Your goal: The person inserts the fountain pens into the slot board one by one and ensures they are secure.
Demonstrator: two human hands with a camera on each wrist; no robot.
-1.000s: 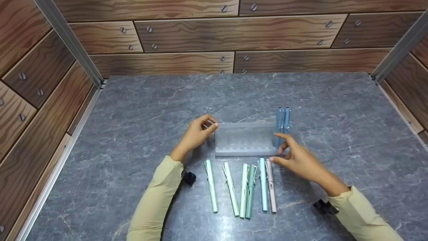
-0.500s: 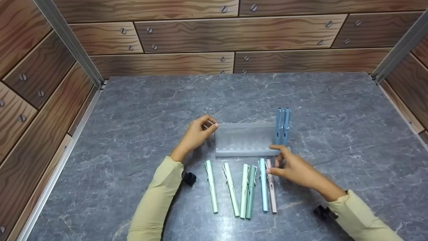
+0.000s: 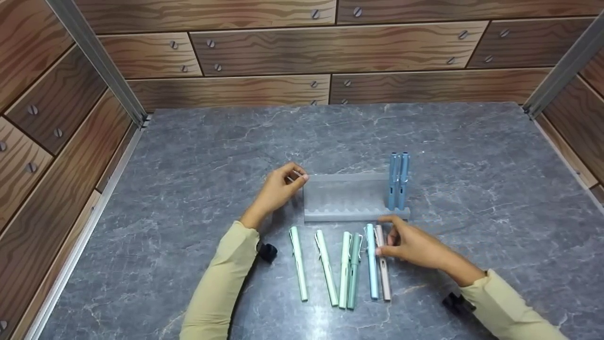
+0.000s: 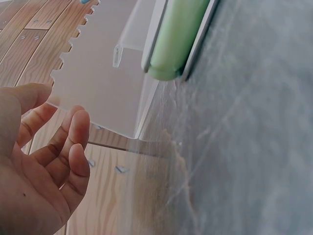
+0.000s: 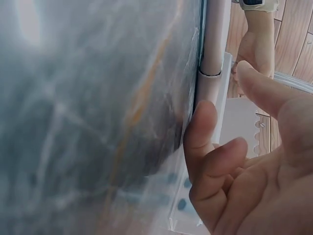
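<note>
A clear pen stand (image 3: 347,193) with a notched front lip stands on the table. My left hand (image 3: 283,186) pinches its upper left corner between thumb and index finger; the left wrist view shows the grip on the clear sheet (image 4: 98,63). Two blue pens, one being the outer blue pen (image 3: 403,184), stand in the stand's right end. Over the upper part of a pinkish-grey pen (image 3: 385,278) my right hand (image 3: 417,243) hovers, thumb and index finger spread apart. Beside that pen lies a light blue pen (image 3: 372,264). In the right wrist view the fingers are close to the pinkish-grey pen (image 5: 212,39).
Left of these lie a dark green pen (image 3: 354,274) and several pale green ones, among them the leftmost pale green pen (image 3: 298,264). The marbled grey table (image 3: 226,137) is bounded by wood-patterned walls (image 3: 264,52) and metal rails.
My right hand has come down from the stand's right end toward the near side, to the pinkish-grey pen, uncovering the two blue pens. The left hand keeps its place on the stand.
</note>
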